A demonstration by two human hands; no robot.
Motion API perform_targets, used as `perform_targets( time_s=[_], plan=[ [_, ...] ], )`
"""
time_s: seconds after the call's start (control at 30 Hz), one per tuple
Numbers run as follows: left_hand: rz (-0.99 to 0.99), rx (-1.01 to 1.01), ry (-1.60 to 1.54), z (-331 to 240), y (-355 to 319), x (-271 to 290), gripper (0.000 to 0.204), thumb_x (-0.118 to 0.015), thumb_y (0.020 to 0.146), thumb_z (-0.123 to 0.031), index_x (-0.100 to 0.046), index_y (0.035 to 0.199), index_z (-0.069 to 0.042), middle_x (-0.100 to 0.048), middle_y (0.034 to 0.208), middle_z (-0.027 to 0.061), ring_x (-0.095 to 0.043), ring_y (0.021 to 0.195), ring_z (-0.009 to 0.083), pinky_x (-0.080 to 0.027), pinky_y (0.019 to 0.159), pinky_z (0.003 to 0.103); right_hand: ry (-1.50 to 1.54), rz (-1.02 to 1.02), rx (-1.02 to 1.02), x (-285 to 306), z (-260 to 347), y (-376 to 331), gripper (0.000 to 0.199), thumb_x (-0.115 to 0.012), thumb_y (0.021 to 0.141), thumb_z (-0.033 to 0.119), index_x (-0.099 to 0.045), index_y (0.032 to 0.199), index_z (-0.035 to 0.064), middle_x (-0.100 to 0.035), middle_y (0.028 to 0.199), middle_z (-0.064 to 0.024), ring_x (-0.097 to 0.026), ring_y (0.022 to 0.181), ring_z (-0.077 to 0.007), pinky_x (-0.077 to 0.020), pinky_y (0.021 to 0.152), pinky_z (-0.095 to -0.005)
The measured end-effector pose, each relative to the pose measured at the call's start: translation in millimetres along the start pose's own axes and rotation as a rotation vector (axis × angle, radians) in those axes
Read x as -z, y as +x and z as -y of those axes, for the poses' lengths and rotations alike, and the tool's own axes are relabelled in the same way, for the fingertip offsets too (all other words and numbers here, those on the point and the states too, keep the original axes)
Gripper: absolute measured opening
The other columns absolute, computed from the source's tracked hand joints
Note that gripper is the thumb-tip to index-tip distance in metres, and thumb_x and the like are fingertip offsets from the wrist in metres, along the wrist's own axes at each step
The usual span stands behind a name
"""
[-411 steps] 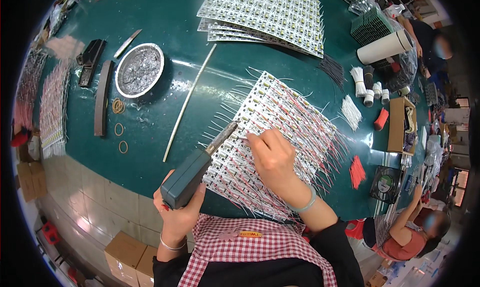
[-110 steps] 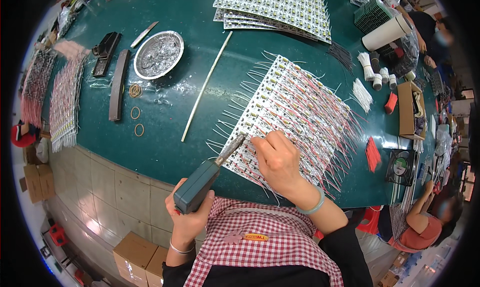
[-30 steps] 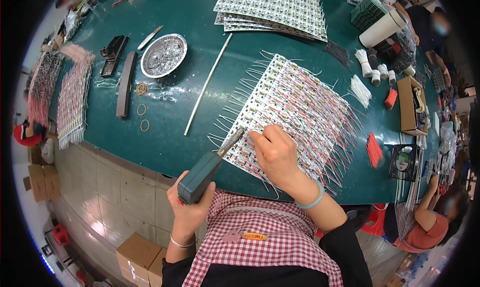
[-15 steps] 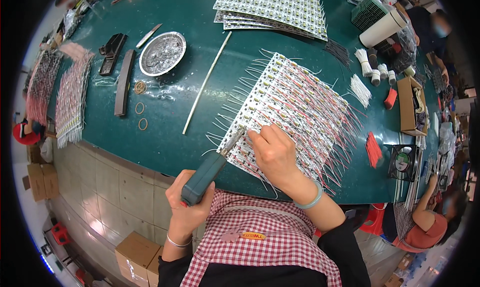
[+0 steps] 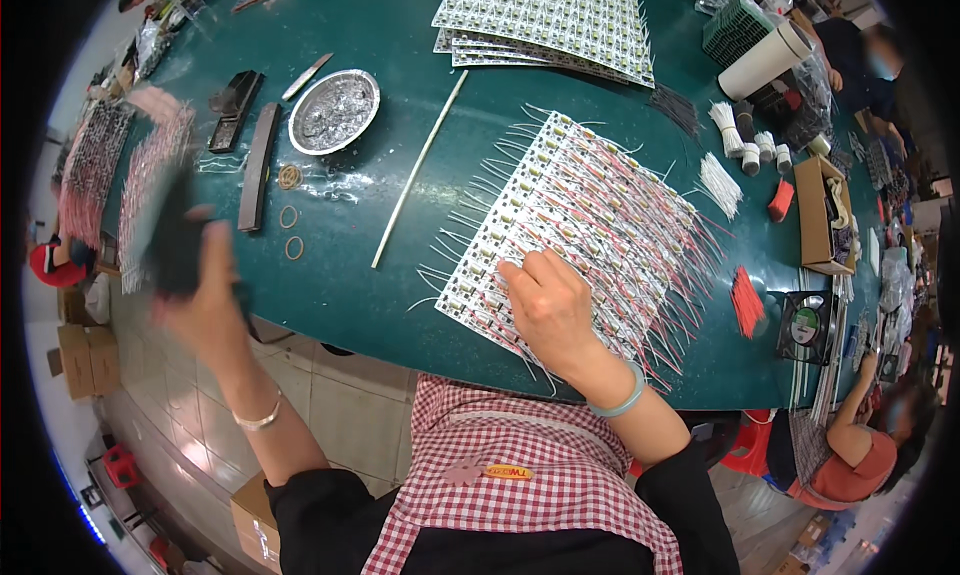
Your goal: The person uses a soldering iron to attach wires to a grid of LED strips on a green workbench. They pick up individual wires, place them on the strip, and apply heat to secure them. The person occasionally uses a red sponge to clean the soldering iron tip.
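Note:
My left hand (image 5: 208, 310), smeared by motion, grips a dark green soldering gun (image 5: 176, 240) over the table's left front edge. The gun's tip cannot be made out. My right hand (image 5: 550, 310) rests closed on the white circuit board panel (image 5: 470, 275), thumb and forefinger pinched near its left side. Whatever sits in the pinch is too small to tell. Rows of red and white wires (image 5: 640, 225) lie across the panel and stick out past its right edge, while pale wire ends fan out along its left edge.
Left of the panel lie a thin pale rod (image 5: 420, 170), a metal bowl of solder scraps (image 5: 335, 113), a dark bar (image 5: 258, 170), rubber bands (image 5: 289, 178) and a black holder (image 5: 234, 110). Stacked panels (image 5: 545, 25) stand behind. Wire bundles (image 5: 720, 183) and a cardboard box (image 5: 815, 215) are right.
My left hand has swung the soldering gun away from the panel, out to the left. My right hand stays on the panel in nearly the same pose.

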State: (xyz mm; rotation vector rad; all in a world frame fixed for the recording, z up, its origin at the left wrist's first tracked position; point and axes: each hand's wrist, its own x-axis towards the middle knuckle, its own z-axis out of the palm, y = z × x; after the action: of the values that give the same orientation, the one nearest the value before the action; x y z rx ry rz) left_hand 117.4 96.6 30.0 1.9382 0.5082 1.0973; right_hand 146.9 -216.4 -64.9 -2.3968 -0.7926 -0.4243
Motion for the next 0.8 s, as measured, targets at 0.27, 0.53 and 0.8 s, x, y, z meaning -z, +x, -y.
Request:
perform_targets(
  time_s=[0.27,0.53,0.8],
  plan=[
    [0.267,0.391,-0.237,-7.3,-79.6,-16.6,0.025,-0.073,0.078,0.003,-0.067,0.103,0.006,-0.069,0.086,0.0082,-0.056,0.055,0.0089,-0.041,0.047,0.022,0.007,0.041,-0.042,24.5,-1.2,-5.3,0.019,-0.067,0.075,-0.002,-0.070,0.093,0.0021,-0.050,0.074,-0.0075,-0.055,0.070,-0.0247,-0.0456,0.058,-0.0367],
    [0.406,0.558,-0.262,-16.6,-129.3,19.8,0.036,-0.076,0.075,0.005,-0.068,0.110,0.006,-0.071,0.095,0.0091,-0.063,0.067,0.0114,-0.050,0.059,0.025,0.138,-0.058,-0.078,76.1,31.6,5.1,0.017,-0.071,0.074,-0.004,-0.067,0.090,0.0011,-0.047,0.071,-0.0083,-0.053,0.065,-0.0245,-0.0418,0.054,-0.0369],
    [0.554,0.484,-0.207,-23.8,-159.1,36.6,0.034,-0.073,0.077,0.006,-0.066,0.110,0.004,-0.070,0.096,0.0094,-0.061,0.068,0.0112,-0.048,0.059,0.024,0.136,-0.059,-0.081,8.4,22.8,-6.1,0.020,-0.073,0.075,-0.007,-0.068,0.092,0.0039,-0.049,0.070,-0.0072,-0.052,0.063,-0.0244,-0.0417,0.054,-0.0369]
  ],
)
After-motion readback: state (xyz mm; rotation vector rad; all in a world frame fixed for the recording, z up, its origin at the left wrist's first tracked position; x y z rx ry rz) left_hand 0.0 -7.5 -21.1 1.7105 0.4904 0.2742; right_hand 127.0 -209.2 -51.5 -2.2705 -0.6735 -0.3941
